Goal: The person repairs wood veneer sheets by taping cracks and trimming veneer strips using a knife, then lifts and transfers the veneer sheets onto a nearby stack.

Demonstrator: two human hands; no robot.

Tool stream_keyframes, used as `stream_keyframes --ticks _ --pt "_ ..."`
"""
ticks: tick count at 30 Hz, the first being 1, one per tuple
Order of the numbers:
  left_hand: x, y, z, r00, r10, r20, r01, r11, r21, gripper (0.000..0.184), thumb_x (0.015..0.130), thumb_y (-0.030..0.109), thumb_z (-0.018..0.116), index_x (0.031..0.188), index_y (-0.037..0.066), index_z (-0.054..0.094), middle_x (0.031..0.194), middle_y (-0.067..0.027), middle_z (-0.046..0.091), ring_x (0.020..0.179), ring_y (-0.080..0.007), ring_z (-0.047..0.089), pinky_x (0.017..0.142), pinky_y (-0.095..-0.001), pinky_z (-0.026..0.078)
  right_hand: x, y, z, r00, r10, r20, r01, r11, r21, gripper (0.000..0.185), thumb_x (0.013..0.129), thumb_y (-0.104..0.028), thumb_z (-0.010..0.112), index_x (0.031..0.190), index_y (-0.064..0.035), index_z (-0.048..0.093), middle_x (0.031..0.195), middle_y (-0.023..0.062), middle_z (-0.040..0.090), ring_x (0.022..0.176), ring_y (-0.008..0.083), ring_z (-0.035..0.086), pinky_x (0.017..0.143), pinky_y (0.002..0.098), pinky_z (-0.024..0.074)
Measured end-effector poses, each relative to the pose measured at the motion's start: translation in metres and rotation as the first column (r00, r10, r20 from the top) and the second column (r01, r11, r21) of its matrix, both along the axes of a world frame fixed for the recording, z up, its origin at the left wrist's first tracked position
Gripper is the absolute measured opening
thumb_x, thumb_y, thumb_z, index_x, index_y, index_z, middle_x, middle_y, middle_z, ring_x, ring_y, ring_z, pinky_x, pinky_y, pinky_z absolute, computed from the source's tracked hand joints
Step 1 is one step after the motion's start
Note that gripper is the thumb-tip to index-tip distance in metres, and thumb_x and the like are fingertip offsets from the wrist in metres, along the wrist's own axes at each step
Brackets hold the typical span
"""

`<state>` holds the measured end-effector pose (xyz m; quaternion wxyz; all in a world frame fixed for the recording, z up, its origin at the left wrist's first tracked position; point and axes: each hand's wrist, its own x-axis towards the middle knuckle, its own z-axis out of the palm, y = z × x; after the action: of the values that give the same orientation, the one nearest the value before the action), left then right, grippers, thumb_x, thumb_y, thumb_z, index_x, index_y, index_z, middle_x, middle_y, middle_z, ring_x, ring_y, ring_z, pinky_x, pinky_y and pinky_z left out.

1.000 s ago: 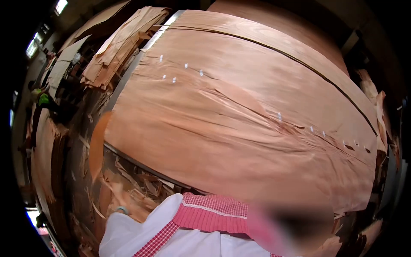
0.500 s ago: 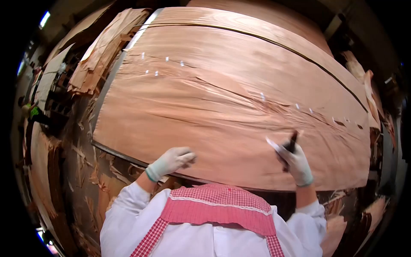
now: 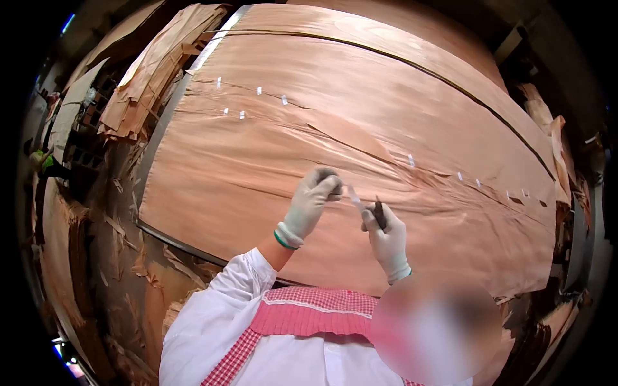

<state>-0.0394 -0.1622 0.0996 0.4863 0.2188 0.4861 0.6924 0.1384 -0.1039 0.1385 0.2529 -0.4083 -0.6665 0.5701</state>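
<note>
Gloved Hands Close Together over a Creased Veneer Sheet

At far left, a person in a yellow-green top [image 3: 46, 162] stood beyond a stack of sheets [image 3: 58, 238]; torn scraps [image 3: 116, 225] littered the floor alongside. A ragged veneer bundle [image 3: 151, 80] flanked the worktop, whose dark near edge [image 3: 183, 246] ran towards the wearer's checked apron [image 3: 309, 321]. The veneer sheet [image 3: 212, 193] covered the worktop, a smooth stretch reaching from its left edge to the hands. White tabs [image 3: 284, 100], too small for any lettering to be read, dotted its creases. Near mid-sheet, the left hand [image 3: 306, 209] had its fingers bent together beside a pale strip [image 3: 355, 197]; whether they gripped it could not be told. The right hand [image 3: 388, 243] was closed around a dark tool [image 3: 379, 213], the strip projecting from its fingers. Splits and puckers roughened the sheet's right part, bounded by upright ragged sheets [image 3: 557, 145]. A blurred patch hid the lower right.
</note>
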Motion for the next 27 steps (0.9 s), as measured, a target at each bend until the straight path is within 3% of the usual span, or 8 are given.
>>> stream_keyframes --ticks 3,6,11,14,18,21,23,27 --pt "-0.031 -0.009 -0.008 0.989 0.087 0.117 -0.064 0.979 -0.191 0.03 0.098 0.02 0.053 0.121 0.002 0.05 0.106 -0.0075 0.061 0.087 -0.011 0.06 0.079 -0.0258 0.051 -0.031 0.007 -0.009 0.999 -0.038 -0.014 0.038 0.999 -0.026 0.014 0.093 -0.011 0.059 0.097 0.0019 0.062 0.068 0.0001 0.056 0.063 0.0055 0.052 0.059 0.0229 0.0426" --pt "-0.041 -0.007 0.005 0.979 -0.181 0.09 0.193 0.971 -0.14 0.038 0.096 0.024 0.057 0.126 0.003 0.046 0.108 -0.0074 0.061 0.09 -0.011 0.06 0.08 -0.0258 0.051 -0.06 0.01 -0.013 1.0 -0.01 0.013 0.01 0.999 -0.052 0.016 0.093 -0.013 0.059 0.1 0.0011 0.064 0.068 0.0015 0.058 0.064 0.0062 0.054 0.06 0.0232 0.0435" --pt "-0.08 0.014 -0.006 0.999 -0.023 -0.037 0.022 0.999 -0.041 0.011 0.097 0.009 0.054 0.103 0.002 0.059 0.093 -0.0046 0.064 0.085 -0.0103 0.062 0.075 -0.0235 0.052 -0.096 0.004 -0.015 0.999 0.015 0.039 -0.013 0.999 -0.048 0.021 0.091 -0.013 0.061 0.107 0.0003 0.062 0.07 0.0059 0.063 0.065 0.0072 0.056 0.061 0.0243 0.0446" --pt "-0.106 0.012 -0.021 0.999 -0.034 -0.039 0.033 0.999 -0.035 0.012 0.096 0.008 0.055 0.104 0.001 0.059 0.095 -0.0044 0.064 0.083 -0.01 0.062 0.072 -0.0237 0.053 -0.113 0.011 -0.03 0.998 0.017 0.061 -0.009 0.991 -0.136 0.026 0.089 -0.014 0.063 0.11 0.0007 0.06 0.072 0.0068 0.065 0.065 0.0084 0.058 0.06 0.0251 0.0456" --pt "-0.166 0.02 -0.06 0.958 0.096 -0.271 -0.166 0.954 -0.251 0.012 0.093 0.008 0.059 0.102 0.0 0.063 0.089 -0.0037 0.066 0.082 -0.0103 0.062 0.07 -0.0235 0.052 -0.138 0.016 -0.083 0.986 0.083 0.142 -0.034 0.946 -0.322 0.019 0.09 -0.015 0.063 0.097 0.002 0.059 0.073 0.0057 0.064 0.062 0.0099 0.057 0.056 0.0259 0.0466" --pt "-0.223 0.053 -0.136 0.822 0.026 -0.569 -0.19 0.954 -0.231 0.012 0.089 0.01 0.064 0.099 0.004 0.066 0.084 -0.0062 0.068 0.08 -0.0143 0.063 0.066 -0.0295 0.051 -0.175 0.02 -0.108 0.996 0.069 0.053 -0.044 0.927 -0.372 0.015 0.091 -0.014 0.062 0.092 0.0011 0.058 0.071 0.006 0.062 0.059 0.0103 0.055 0.054 0.0261 0.0452" --pt "-0.246 0.087 -0.121 0.588 -0.025 -0.809 -0.306 0.918 -0.251 0.011 0.084 0.012 0.066 0.093 0.007 0.067 0.091 -0.0104 0.068 0.087 -0.0221 0.064 0.076 -0.0356 0.05 -0.2 0.03 -0.121 0.999 0.041 0.006 -0.034 0.904 -0.426 0.016 0.091 -0.014 0.06 0.088 0.0008 0.059 0.072 0.0061 0.062 0.058 0.011 0.055 0.053 0.0271 0.0446" --pt "-0.277 0.149 -0.114 0.144 0.086 -0.986 -0.226 0.973 0.051 0.014 0.08 0.013 0.07 0.092 0.006 0.067 0.102 -0.0085 0.068 0.101 -0.0274 0.061 0.088 -0.0379 0.046 -0.241 0.052 -0.124 0.992 -0.095 0.084 0.123 0.889 -0.442 0.019 0.091 -0.019 0.061 0.085 -0.0004 0.059 0.073 0.0047 0.062 0.055 0.0106 0.053 0.051 0.0258 0.0423"
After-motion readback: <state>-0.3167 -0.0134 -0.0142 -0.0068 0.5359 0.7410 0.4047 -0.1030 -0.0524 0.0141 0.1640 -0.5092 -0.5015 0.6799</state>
